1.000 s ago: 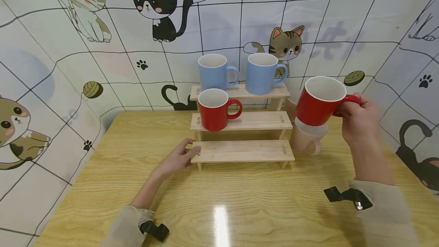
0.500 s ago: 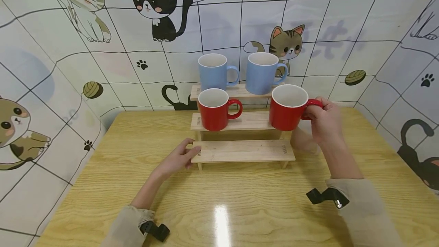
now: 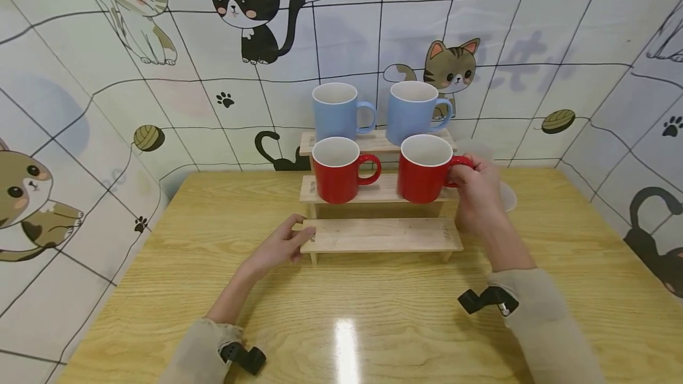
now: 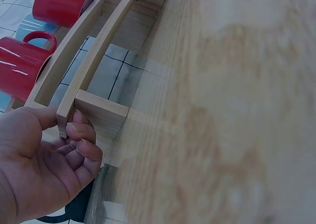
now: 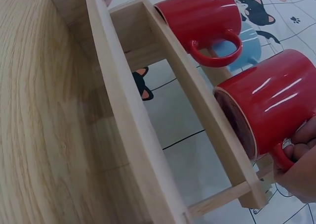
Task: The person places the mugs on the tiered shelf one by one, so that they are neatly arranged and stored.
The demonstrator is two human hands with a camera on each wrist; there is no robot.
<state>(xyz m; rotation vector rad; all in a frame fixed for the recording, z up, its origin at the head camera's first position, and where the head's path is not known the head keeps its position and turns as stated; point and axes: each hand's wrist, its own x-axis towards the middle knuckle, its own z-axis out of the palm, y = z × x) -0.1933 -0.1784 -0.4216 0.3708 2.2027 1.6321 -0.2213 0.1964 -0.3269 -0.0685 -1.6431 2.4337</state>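
Wooden rack [image 3: 381, 234]: stands three-tiered on the bench [image 3: 400, 307].
Right hand [image 3: 476, 195]: grips one red mug [image 3: 424, 172] by its handle, at the right of the rack's middle tier.
Left hand [image 3: 277, 244]: pinches the left end of the rack's lowest tier.
Other red mug [image 3: 336, 173]: sits left on the middle tier.
Blue mugs [image 3: 334, 114]: stand on the top tier.

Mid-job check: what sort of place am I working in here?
Probably a staged tabletop corner, though the room beyond isn't shown: a wood-grain table, a cat-print wall covering behind it, and a three-tier wooden stand with blue mugs on its top tier.
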